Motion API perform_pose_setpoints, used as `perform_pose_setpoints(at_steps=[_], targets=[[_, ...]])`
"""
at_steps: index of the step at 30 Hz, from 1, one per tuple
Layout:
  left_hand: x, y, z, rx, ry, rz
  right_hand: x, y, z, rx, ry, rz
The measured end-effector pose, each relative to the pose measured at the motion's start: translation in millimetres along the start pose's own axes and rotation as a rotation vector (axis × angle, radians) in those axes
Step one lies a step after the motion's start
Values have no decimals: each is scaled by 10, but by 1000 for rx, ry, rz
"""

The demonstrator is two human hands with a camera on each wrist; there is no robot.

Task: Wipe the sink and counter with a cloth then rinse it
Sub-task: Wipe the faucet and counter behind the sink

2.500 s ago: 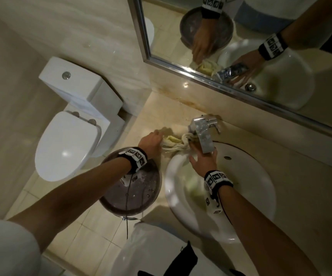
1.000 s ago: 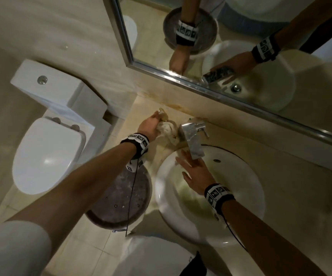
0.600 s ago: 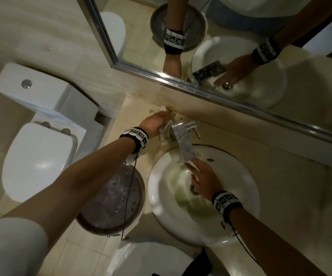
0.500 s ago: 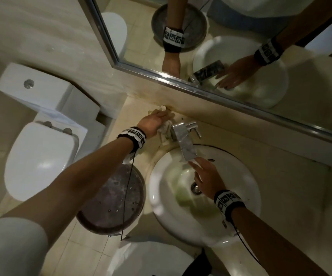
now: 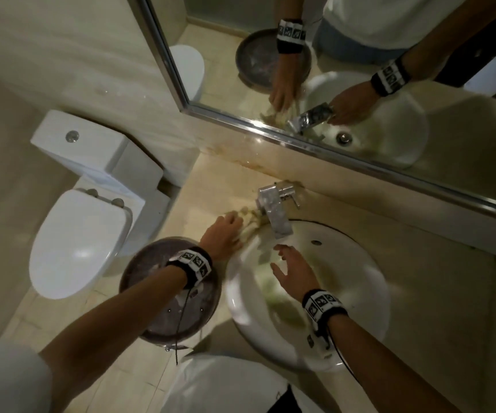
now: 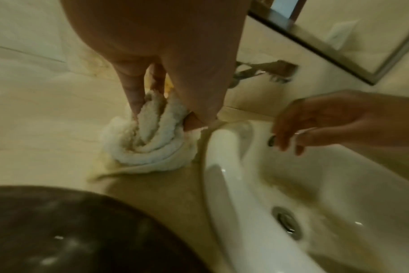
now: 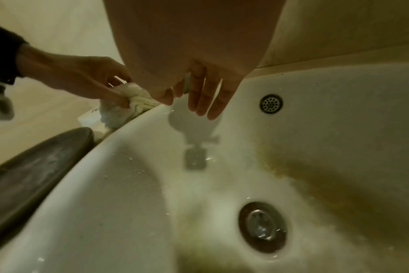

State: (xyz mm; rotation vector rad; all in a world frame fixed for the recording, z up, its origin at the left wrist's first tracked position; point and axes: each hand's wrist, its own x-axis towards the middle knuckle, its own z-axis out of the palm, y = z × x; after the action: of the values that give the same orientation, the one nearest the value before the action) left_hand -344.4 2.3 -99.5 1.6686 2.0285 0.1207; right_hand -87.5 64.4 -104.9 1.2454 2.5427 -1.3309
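A bunched white cloth point(image 5: 248, 222) point(image 6: 149, 144) point(image 7: 128, 105) lies on the beige counter point(image 5: 217, 192), against the left rim of the white sink point(image 5: 369, 293) point(image 6: 222, 166). My left hand point(image 5: 235, 231) point(image 6: 161, 118) grips it from above, fingers and thumb dug into its folds. The chrome faucet point(image 5: 273, 210) stands just right of the cloth. Below its spout my right hand point(image 5: 291, 263) point(image 7: 199, 103) hovers over the basin with straight, spread fingers, and it holds nothing. The basin shows water drops and a yellowish stain around the drain point(image 7: 261, 227).
A dark round bin lid point(image 5: 163, 299) sits just left of the sink, below the counter edge. A white toilet point(image 5: 74, 234) stands further left. The mirror point(image 5: 360, 70) runs along the back wall above the counter. An overflow hole point(image 7: 270, 103) is in the basin's back wall.
My left hand has pulled the cloth back from the wall behind the faucet to the sink's left rim. My right hand stays open over the basin, slightly nearer the spout.
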Motion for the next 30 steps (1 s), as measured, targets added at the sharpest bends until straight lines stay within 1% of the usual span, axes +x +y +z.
perform_pose_setpoints(at_steps=[3, 4, 5, 7, 10, 11, 13, 15, 16, 19, 21, 23, 25, 26, 27, 28, 30], targets=[[-62, 504, 62, -184, 95, 172, -20, -112, 44, 181, -9, 70], [-69, 692, 40, -272, 108, 199, -30, -136, 33, 262, 14, 88], [-56, 849, 26, -369, 104, 180, -42, -148, 0, 341, 53, 104], [-23, 1005, 26, -556, 85, 88, -67, -105, -86, 438, 139, 144], [-71, 1053, 122, -682, 51, -15, -137, 31, -207, 463, 173, 202], [-101, 1073, 134, -728, 8, -47, -145, 77, -230, 470, 175, 231], [-132, 1094, 187, -797, -119, -36, -140, 175, -272, 464, 218, 275], [-124, 1068, 257, -726, -222, 28, -104, 246, -329, 456, 267, 303], [-115, 1048, 268, -657, -245, 55, -80, 270, -377, 462, 296, 314], [-49, 956, 253, -488, -258, 127, 51, 311, -585, 445, 403, 328], [-13, 885, 175, -399, -231, 122, 195, 346, -754, 424, 516, 331], [7, 780, 88, -352, -167, 155, 353, 366, -912, 394, 655, 346], [11, 653, 35, -280, -121, 187, 471, 370, -1037, 302, 784, 359], [3, 596, 17, -237, -122, 182, 504, 363, -1086, 253, 816, 383], [-6, 534, 13, -188, -140, 171, 519, 356, -1115, 212, 819, 407], [-20, 480, 7, -139, -162, 158, 539, 348, -1121, 178, 792, 415], [-63, 400, 0, -70, -208, 137, 559, 373, -1055, 62, 634, 386]])
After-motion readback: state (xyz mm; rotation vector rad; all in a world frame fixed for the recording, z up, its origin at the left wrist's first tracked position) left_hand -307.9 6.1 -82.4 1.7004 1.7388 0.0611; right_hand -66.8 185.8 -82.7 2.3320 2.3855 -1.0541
